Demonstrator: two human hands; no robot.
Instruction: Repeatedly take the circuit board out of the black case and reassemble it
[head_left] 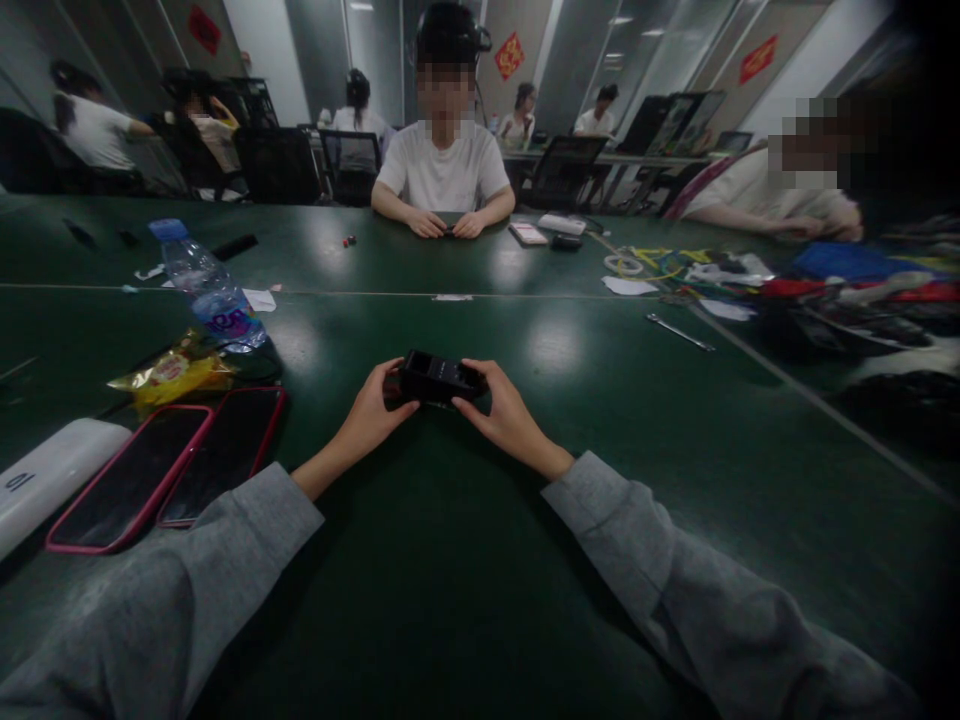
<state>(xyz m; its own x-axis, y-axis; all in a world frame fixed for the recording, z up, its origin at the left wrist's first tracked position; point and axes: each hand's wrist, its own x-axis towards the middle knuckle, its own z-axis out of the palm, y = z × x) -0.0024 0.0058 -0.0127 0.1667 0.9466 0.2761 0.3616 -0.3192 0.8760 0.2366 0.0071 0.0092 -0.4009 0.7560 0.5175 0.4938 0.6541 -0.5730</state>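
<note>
A small black box-shaped device (435, 376) with a dark window and a row of tiny light marks is between my two hands, at or just above the green table. My left hand (379, 405) grips its left end between thumb and fingers. On the other side, my right hand (499, 405) pinches its right end, the thumb along the near edge. Both forearms reach in from below in grey sleeves. The underside of the device and the tips of several fingers are hidden.
Left of my arm lie two red-edged phones (135, 478), a white power bank (56, 470), a yellow wrapper (176, 372) and a tilted plastic bottle (210, 285). A wrench (679, 332) and tangled cables (667, 265) lie right. A person (446, 175) sits opposite.
</note>
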